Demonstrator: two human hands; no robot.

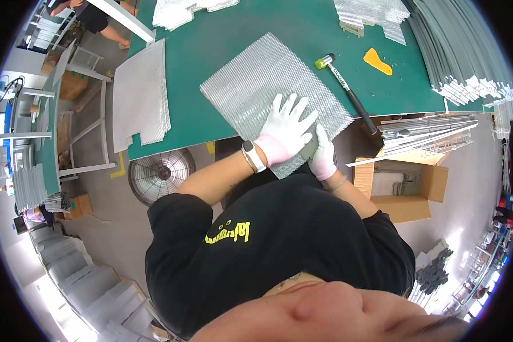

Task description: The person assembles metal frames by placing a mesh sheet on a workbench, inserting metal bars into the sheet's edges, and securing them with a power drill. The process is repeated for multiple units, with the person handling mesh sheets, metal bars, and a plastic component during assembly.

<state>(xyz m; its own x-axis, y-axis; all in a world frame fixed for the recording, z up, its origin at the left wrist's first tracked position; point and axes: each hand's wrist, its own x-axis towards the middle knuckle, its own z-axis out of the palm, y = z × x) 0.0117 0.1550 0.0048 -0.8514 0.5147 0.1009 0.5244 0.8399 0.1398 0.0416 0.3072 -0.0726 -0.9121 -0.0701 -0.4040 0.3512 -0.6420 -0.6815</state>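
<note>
A silvery metal mesh sheet (256, 74) lies aslant on the green table, its near corner reaching over the front edge toward my body. My left hand (286, 130), in a white glove with a pink cuff, presses flat on the mesh with fingers spread. Close beside it, my gloved right hand (324, 155) closes on a small grey-green flat piece (309, 149) at the sheet's near edge. Its lower fingers are hidden. To the right of the sheet lies a hammer (347, 91) with a black grip and a yellow-green and black head.
A yellow scraper (378, 61) lies beyond the hammer. Mesh sheets are stacked at the table's left (142, 91). Long metal strips (456, 45) pile up at the right. Below the edge are a rod bundle (422, 134), an open cardboard box (402, 208) and a floor fan (162, 174).
</note>
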